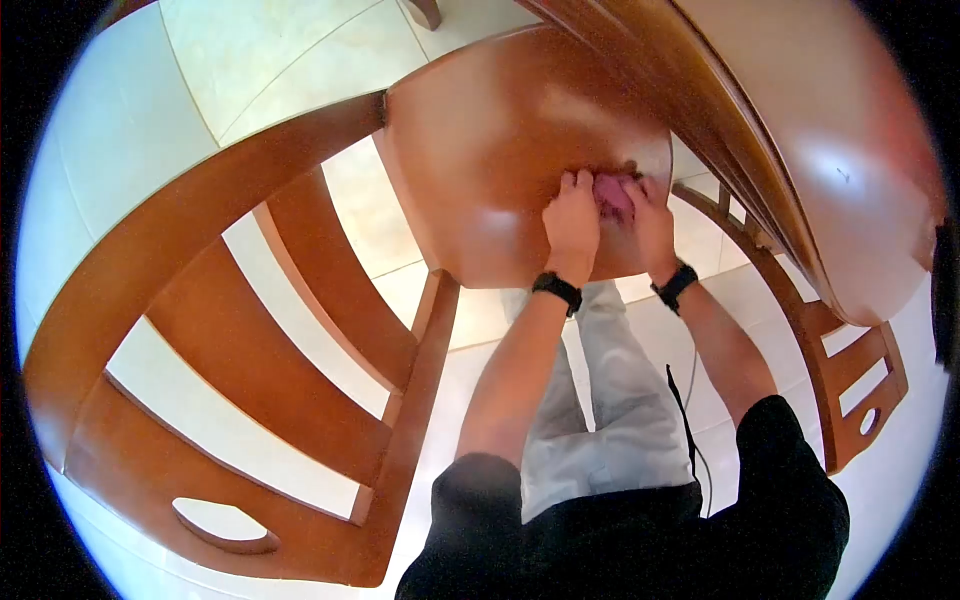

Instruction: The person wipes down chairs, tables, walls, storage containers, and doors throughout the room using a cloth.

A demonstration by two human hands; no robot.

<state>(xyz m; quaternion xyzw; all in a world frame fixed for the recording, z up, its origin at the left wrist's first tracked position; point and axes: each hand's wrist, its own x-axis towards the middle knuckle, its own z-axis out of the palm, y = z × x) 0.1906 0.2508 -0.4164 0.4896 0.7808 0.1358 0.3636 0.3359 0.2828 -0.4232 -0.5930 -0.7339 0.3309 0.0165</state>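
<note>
A bunched purple-pink cloth point(612, 194) is between my two hands, low over the seat point(480, 150) of a brown wooden chair. My left hand point(573, 222) has its fingers curled at the cloth's left edge. From the other side, my right hand point(652, 225) closes around the cloth, with its fingers partly over it. Both wrists wear black bands. Small dark marks show on the seat beside the cloth, too blurred to make out. Whether the cloth touches the seat, I cannot tell.
The chair's slatted backrest point(250, 350) rises at left. A polished wooden table point(800, 130) overhangs the seat at upper right. Another slatted wooden chair point(815, 400) stands at right. A thin cable point(706, 470) hangs by my legs. Pale tiles point(280, 60) cover the floor.
</note>
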